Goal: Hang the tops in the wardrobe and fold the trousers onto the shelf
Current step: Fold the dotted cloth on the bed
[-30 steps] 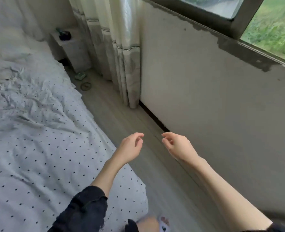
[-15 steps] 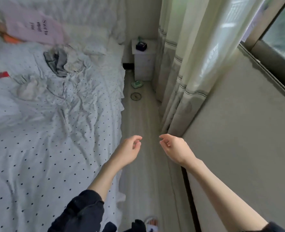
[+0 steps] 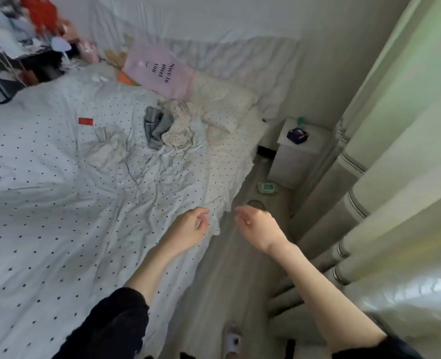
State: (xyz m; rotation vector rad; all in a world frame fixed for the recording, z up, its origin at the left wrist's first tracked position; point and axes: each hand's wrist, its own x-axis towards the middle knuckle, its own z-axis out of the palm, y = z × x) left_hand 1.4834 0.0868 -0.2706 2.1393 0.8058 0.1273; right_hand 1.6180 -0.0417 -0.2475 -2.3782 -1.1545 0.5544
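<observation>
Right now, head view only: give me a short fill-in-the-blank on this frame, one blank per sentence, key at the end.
1. The crumpled grey garment lies on the ____.
2. The left hand and right hand both hold ____.
3. The small dark purple box sits on the white ____ beside the bed.
4. The pink pillow with black lettering lies at the bed's ____ end.

Missing words: bed; nothing; nightstand; head

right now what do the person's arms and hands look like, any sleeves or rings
Both forearms are bare, with dark black sleeves pushed up: the left sleeve bunches near the elbow, the right sleeve only shows at the frame's bottom edge. The left hand and right hand are bare, with no gloves, rings or watch visible.
</observation>
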